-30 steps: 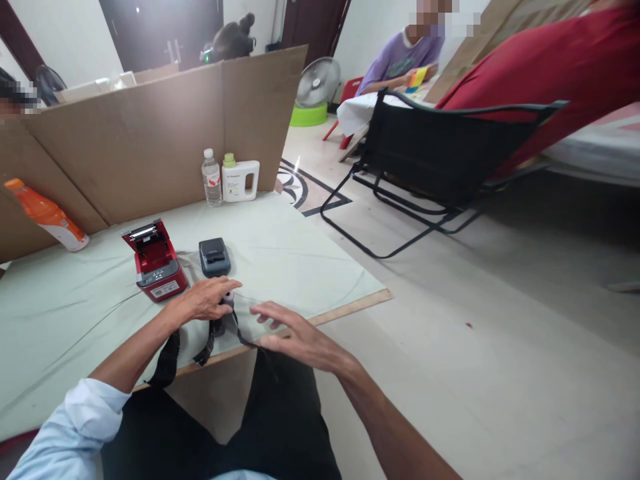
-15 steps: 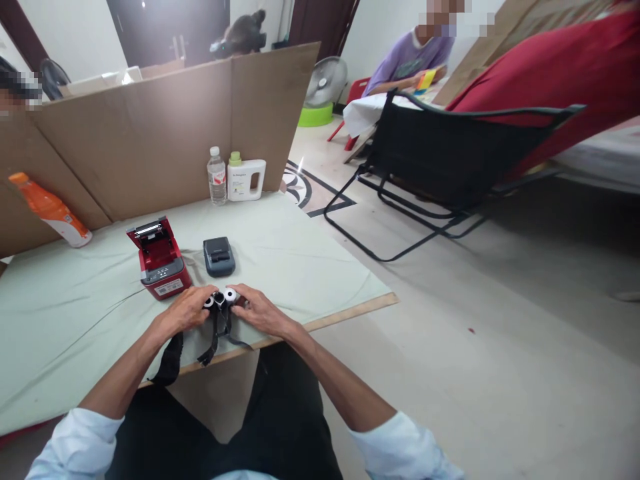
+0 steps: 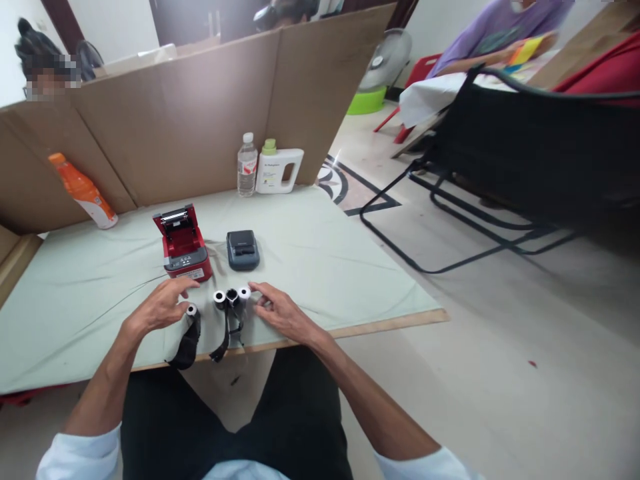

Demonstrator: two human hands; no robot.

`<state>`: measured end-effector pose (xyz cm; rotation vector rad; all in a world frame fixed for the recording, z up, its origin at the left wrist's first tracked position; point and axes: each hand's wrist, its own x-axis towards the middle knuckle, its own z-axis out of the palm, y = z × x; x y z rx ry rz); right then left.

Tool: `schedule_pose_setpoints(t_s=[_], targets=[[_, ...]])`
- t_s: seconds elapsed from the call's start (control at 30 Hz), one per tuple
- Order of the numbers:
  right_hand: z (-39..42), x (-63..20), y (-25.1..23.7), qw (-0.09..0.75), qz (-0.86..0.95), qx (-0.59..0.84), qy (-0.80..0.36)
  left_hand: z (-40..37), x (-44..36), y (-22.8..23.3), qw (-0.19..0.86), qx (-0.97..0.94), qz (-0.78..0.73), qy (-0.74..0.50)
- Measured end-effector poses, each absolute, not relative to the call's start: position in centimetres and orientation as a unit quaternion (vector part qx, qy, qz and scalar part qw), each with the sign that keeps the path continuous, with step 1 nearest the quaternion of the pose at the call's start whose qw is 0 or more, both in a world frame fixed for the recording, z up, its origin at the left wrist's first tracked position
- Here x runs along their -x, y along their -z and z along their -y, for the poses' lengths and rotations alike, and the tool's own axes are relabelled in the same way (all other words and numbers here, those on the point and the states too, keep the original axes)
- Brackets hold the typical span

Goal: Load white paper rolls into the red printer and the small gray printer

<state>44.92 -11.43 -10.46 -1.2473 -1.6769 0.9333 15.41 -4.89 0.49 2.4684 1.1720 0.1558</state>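
Four small rolls out near the table (image 3: 350, 293) edge. Three stand in a tight row (image 3: 231, 296), cores up, axes vertical, the row running left to right. Fourth roll (image 3: 191, 310) sits apart to the left on a black pouch (image 3: 186, 341), also on end. My left hand (image 3: 161, 308) loosely spread, fingertips by that roll. Right hand (image 3: 280, 312) open, forefinger touching the row's right end. Red printer (image 3: 184, 243) lid open, not yet loaded, I judge; grey printer (image 3: 243, 249) shut.

A makeshift shared workroom here: cloth-covered bench (image 3: 310, 253) fenced off by cardboard dividers (image 3: 200, 113), two small receipt printers (image 3: 184, 243) on it, folding chair (image 3: 530, 160) at two o'clock, floor fan (image 3: 387, 57) and another seated worker (image 3: 495, 30) beyond.
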Motion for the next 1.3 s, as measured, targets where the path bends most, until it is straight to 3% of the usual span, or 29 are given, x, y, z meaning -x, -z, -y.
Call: schedule_pose_setpoints(t_s=[0.6, 0.9, 1.07, 1.3], targets=[[11.3, -42.7, 5.3, 0.478, 0.666, 0.490, -0.295, 8.0, -14.3, 1.9, 0.195, -0.886, -0.411, -0.093], [10.1, -36.7, 3.5, 0.444, 0.621, 0.408, -0.501, 7.2, -13.7, -2.2, 0.218, -0.842, -0.396, -0.293], [8.0, -32.9, 4.9, 0.493, 0.506, 0.309, -0.637, 3.7, -13.3, -2.8, 0.237, -0.784, -0.416, -0.395], [2.9, -31.0, 4.9, 0.572, 0.441, 0.340, -0.603, -4.4, -13.5, 1.0, 0.227, -0.759, -0.419, -0.444]])
